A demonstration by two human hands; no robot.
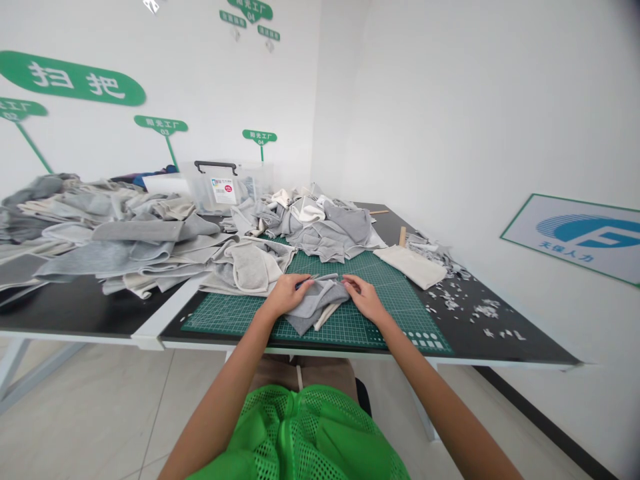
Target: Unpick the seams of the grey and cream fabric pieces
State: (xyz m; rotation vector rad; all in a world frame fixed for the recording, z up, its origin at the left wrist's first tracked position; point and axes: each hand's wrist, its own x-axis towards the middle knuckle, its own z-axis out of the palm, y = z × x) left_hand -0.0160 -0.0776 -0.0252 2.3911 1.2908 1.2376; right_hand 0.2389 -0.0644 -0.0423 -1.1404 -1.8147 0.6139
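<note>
A folded piece of grey cloth (pixel 313 300) lies bunched between my hands over the green cutting mat (pixel 395 293). My left hand (pixel 287 295) is closed on its left side, with the thumb on top. By that thumb shows a small bluish, partly metallic thing, too small to name. At the opposite end, my right hand (pixel 364 298) pinches the cloth's upper right edge between thumb and fingers. A cream strip hangs out below the grey fabric. Just beyond my left hand is a loose grey and cream cloth pile (pixel 245 267).
Large heaps of grey cloth (pixel 125 240) cover the left table, and another heap (pixel 325 223) stands behind the mat. A clear lidded box (pixel 220 190) is at the back. To the right lie a folded cream cloth (pixel 413 265), a wooden stick (pixel 403 236) and scattered scraps (pixel 487 310).
</note>
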